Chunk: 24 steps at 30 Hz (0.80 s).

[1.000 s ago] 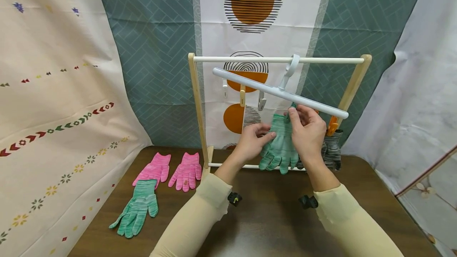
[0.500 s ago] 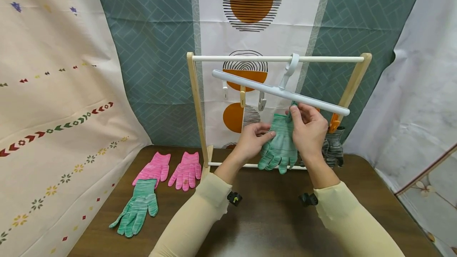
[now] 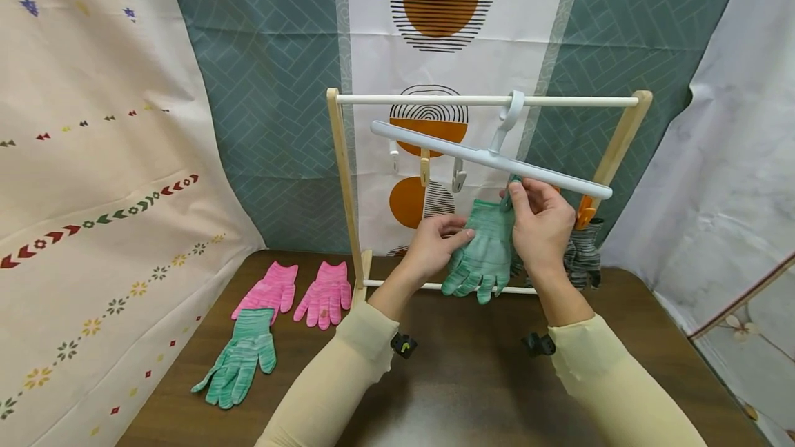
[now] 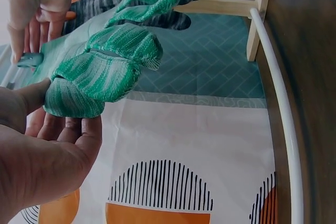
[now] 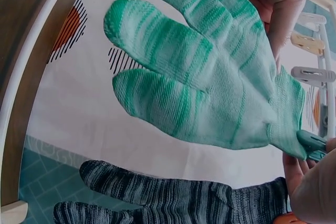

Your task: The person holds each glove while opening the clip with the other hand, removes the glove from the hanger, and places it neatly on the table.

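Note:
A green striped knit glove (image 3: 487, 247) hangs fingers-down below a pale blue hanger (image 3: 447, 147). My left hand (image 3: 430, 248) pinches the glove's left edge between thumb and fingers. At the cuff's right corner, my right hand (image 3: 542, 230) grips a dark green clothespin (image 5: 312, 144), whose jaws meet the cuff in the right wrist view. In the left wrist view, the glove's fingers (image 4: 100, 72) point away from the left hand. Behind the right hand, a black-and-grey glove (image 3: 584, 254) hangs from an orange clothespin (image 3: 586, 212).
White (image 3: 394, 157), beige (image 3: 425, 167) and grey (image 3: 459, 175) clothespins hang from the hanger's left half. The tilted hanger hooks over a rack's white rod (image 3: 428, 99). Another green glove (image 3: 243, 357) overlaps a pink glove (image 3: 273, 287) on the table, beside a second pink glove (image 3: 324, 295).
The green glove's fingers have swung slightly left. My right hand has shifted a little to the right with the clothespin, while the left keeps its pinch on the glove.

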Tool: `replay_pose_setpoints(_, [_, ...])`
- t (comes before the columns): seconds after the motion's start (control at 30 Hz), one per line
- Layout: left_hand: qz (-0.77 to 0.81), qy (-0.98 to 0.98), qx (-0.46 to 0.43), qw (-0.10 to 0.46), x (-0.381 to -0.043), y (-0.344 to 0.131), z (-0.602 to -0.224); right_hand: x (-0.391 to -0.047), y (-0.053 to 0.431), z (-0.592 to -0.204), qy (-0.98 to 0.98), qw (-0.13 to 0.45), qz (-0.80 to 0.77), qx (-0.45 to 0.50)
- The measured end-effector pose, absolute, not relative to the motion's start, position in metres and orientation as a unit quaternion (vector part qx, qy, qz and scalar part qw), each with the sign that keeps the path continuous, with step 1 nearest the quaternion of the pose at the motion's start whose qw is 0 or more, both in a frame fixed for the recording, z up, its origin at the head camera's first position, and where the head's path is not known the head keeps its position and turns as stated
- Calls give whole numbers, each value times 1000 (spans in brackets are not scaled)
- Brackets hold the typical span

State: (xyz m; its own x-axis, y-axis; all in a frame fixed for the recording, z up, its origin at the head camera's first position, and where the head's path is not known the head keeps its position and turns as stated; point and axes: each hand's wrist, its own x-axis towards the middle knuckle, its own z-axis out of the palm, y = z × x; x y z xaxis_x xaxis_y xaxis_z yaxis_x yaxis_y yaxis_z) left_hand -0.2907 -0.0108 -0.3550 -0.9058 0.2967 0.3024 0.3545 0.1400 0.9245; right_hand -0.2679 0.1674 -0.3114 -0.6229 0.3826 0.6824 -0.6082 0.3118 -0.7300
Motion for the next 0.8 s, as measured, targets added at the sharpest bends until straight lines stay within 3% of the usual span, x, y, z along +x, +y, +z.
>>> replay_pose_setpoints(0.8, [-638, -741, -211, 11, -283, -46, -371, -264, 174, -313, -715, 418, 556, 70])
